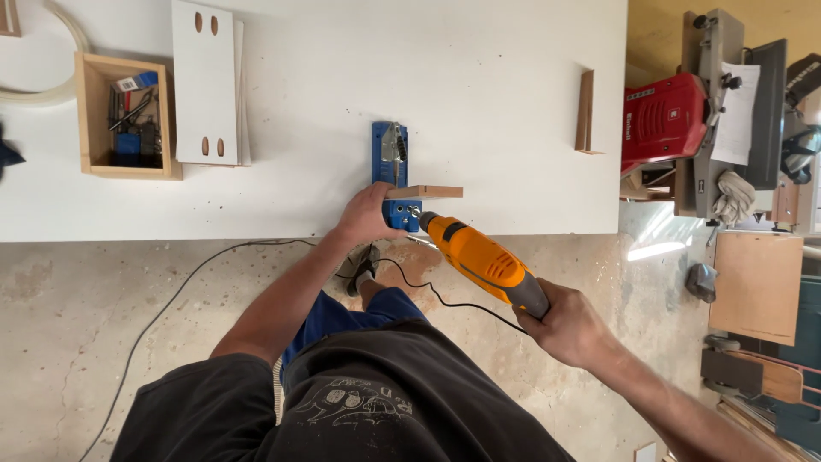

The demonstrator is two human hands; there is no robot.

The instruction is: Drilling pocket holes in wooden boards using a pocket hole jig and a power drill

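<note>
An orange drill (481,259) is gripped at its dark rear handle by the right hand (571,325), the fingers wrapped tightly around it. The nose of the drill is pointed at a blue jig (391,175) clamped at the near edge of the white table (479,94), its tip meeting the jig's lower block. A small wooden board (425,192) is held across the jig, just above the drill's tip. The left hand (369,216) is pressed against the jig from its left side, fingers curled around the lower block and touching the wooden board's end. A black cord (184,291) is seen trailing from below the hands across the concrete floor (103,325).

Well to the left of the left hand, a white panel (205,81) with oval slots is laid on the table, and beside it an open wooden box (126,115) of small tools. To the right, beyond the drill, a narrow wooden strip (586,111) is stood on edge. Past the table's end a red machine (667,120) is seen.
</note>
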